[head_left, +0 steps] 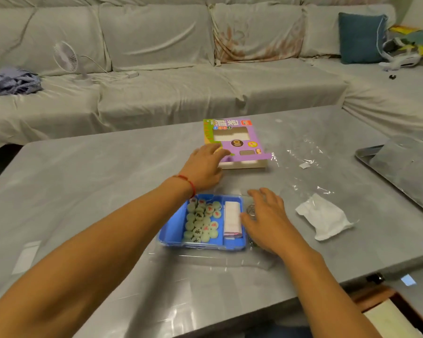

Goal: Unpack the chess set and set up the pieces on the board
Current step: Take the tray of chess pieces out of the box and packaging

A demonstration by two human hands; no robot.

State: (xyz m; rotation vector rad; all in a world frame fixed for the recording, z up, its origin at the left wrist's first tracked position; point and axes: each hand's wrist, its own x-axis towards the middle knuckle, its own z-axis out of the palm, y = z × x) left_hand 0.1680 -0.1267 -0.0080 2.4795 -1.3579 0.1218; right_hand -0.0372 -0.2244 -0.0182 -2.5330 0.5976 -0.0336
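A blue plastic tray (pixel 169 234) sits on the grey table in front of me. Its left compartment holds several pale green round chess pieces (pixel 202 220) with red or dark characters. A folded white sheet (pixel 233 220) lies in its narrow right compartment. My right hand (pixel 266 219) rests flat at the tray's right edge, over a clear plastic lid or wrap; whether it grips anything I cannot tell. My left hand (pixel 205 167) reaches past the tray, fingers spread, touching the near left corner of the purple game box (pixel 239 142).
Crumpled clear plastic wrap (pixel 300 157) lies right of the box. A small white bag (pixel 324 215) sits right of my right hand. A metal tray (pixel 398 167) is at the table's right edge. A covered sofa with a small fan (pixel 67 59) stands behind the table.
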